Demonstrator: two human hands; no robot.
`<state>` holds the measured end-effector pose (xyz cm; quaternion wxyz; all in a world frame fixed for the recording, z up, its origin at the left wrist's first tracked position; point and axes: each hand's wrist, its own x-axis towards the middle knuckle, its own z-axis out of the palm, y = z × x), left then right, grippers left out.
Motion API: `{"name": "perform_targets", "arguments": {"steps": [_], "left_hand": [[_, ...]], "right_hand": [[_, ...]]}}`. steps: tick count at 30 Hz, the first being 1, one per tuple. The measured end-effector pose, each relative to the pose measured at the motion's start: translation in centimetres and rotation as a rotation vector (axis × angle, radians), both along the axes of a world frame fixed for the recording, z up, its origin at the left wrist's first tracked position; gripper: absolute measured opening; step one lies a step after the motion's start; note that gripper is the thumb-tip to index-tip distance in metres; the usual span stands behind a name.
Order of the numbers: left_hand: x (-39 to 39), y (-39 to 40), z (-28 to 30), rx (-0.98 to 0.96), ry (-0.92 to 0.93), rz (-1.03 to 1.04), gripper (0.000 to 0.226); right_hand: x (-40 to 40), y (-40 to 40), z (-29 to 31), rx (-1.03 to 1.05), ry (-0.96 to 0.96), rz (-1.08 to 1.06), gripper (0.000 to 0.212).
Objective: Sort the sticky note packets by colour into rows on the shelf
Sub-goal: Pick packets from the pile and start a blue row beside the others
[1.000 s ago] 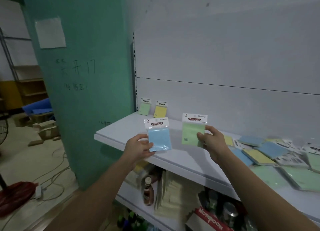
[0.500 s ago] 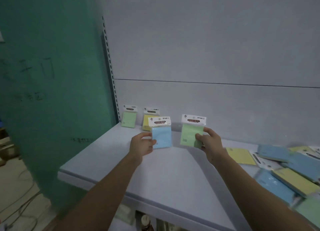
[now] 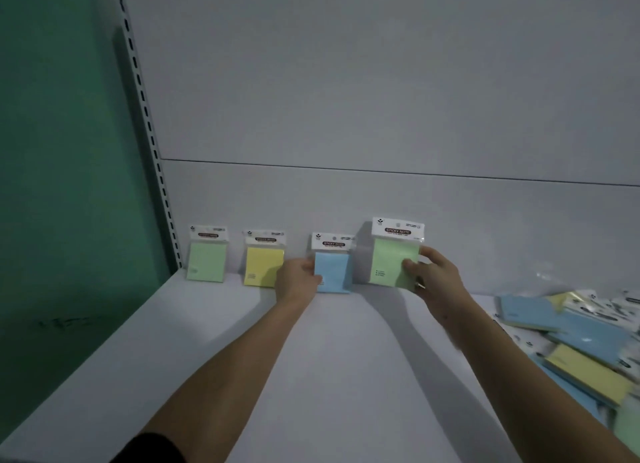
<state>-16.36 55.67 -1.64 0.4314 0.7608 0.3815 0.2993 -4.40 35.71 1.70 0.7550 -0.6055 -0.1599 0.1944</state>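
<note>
Across the whole lower part of the view lies the white shelf (image 3: 346,376), and behind it rises the pale back panel (image 3: 381,98) with one thin horizontal seam. On the left stands a green wall (image 3: 62,150), and beside it runs a slotted metal upright (image 3: 152,143).

At the right edge of the shelf lies a loose heap of packets (image 3: 581,341), blue and yellow ones mostly, lying flat and overlapping each other; some are blurred.

Both forearms reach from the bottom of the view toward the back panel. The right hand (image 3: 433,275) holds a green packet (image 3: 394,254) upright, raised a little and close to the panel. Its thumb lies on the front of the packet and the other fingers curl around the right edge, so the hand pinches it. The left hand (image 3: 298,279) holds a blue packet (image 3: 332,265) by its left edge, thumb in front. This packet stands upright at the panel, with its lower edge at the shelf or just above it; I cannot tell which.

Left of the blue packet, a yellow packet (image 3: 263,260) leans against the panel, partly covered by the left hand. Further left, near the upright, leans another green packet, the small green packet (image 3: 207,254). These two stand a little apart and no hand grips them.
</note>
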Motion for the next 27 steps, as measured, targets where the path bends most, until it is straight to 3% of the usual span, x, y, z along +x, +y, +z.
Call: {"name": "perform_targets", "arguments": {"steps": [7,12,14,17,20,24,27], "left_hand": [[0.9,-0.2,-0.3,0.165,0.146,0.034,0.023],[0.4,-1.3,0.1,0.176,0.164,0.044,0.02],[-0.7,-1.5,0.6,0.18,0.126,0.043,0.003],[-3.8,-1.0,0.7,0.243,0.063,0.024,0.004],[-8.1,0.6,0.4,0.363,0.152,-0.025,0.027],[-14.1,4.6,0.4,0.486,0.252,-0.107,0.025],[-18.3,7.6,-0.1,0.562,0.321,-0.097,0.028]], "right_hand": [[0.0,-0.1,-0.1,-0.012,-0.034,0.079,0.024],[-0.6,-0.1,0.1,0.031,-0.03,0.153,0.024],[-1.1,0.7,0.3,0.066,-0.021,0.205,0.024],[-3.1,3.2,0.4,0.116,-0.017,0.292,0.024],[-6.7,6.1,0.1,0.13,-0.012,0.356,0.023],[-10.7,9.4,0.0,0.095,-0.023,0.449,0.022],[-12.8,12.1,-0.1,0.065,-0.026,0.398,0.023]]}}
